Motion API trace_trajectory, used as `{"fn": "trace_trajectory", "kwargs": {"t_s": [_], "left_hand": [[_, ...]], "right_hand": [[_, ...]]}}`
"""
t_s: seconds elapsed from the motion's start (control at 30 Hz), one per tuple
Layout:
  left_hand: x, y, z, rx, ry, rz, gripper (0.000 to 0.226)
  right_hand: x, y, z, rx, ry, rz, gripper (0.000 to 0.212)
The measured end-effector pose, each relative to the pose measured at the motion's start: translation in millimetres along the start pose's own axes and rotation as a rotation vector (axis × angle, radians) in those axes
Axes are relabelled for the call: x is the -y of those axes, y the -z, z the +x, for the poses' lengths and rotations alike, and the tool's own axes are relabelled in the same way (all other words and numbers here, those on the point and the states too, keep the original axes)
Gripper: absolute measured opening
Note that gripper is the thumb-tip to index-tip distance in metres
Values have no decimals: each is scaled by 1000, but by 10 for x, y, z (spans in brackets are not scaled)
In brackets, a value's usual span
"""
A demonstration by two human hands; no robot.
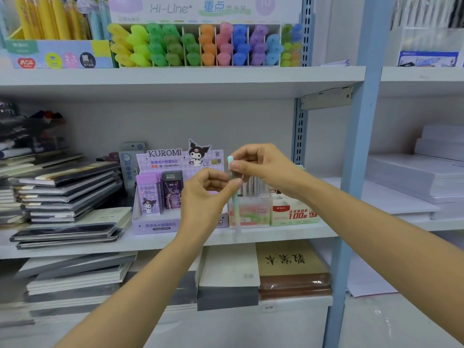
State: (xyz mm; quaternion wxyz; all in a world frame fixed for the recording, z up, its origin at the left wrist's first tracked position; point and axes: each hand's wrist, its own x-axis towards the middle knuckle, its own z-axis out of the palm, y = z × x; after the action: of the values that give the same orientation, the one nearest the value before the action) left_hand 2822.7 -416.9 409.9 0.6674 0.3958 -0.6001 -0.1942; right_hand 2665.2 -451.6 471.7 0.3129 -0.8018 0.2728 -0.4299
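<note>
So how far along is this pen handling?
Done: the pen is off the shelf, held upright before the Fruit Soda box. In hand: the right hand pinches its mint cap end, the left hand its barrel. Left: the cap looks seated; pulling it or putting the pen back is not yet done.

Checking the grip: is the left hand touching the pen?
Touching: the head view shows the left hand pinching the pen just below the right hand.

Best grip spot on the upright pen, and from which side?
Probably the lower barrel of the pen, pinched across from the right of the picture. It stands nearly upright; the right hand pinches the top, the left hand covers the middle and left side.
</note>
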Motion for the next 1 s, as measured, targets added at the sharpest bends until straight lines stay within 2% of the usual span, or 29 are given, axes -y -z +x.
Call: {"fn": "trace_trajectory", "kwargs": {"t_s": [0.07, 0.17, 0.27, 0.37, 0.57, 0.73, 1.0], "left_hand": [[46, 20, -5, 44, -31, 94, 28], [177, 79, -39, 108, -173, 394, 26], [343, 111, -65, 275, -288, 660, 45], [484, 93, -108, 437, -359, 822, 62], [585, 104, -111, 428, -446, 860, 62], [639, 159, -124, 397, -452, 873, 69], [658, 218, -61, 425, -460, 882, 63]], "right_hand": [[-16, 78, 16, -59, 1, 24, 18], [-68, 263, 75, -244, -5, 63, 17], [-183, 458, 147, -426, -13, -26, 14], [-365, 533, 202, -484, -56, -114, 10], [-647, 365, 321, -421, -69, -208, 10], [-729, 200, 508, -279, -62, -232, 13], [-793, 255, 674, -152, -38, -237, 12]]}}
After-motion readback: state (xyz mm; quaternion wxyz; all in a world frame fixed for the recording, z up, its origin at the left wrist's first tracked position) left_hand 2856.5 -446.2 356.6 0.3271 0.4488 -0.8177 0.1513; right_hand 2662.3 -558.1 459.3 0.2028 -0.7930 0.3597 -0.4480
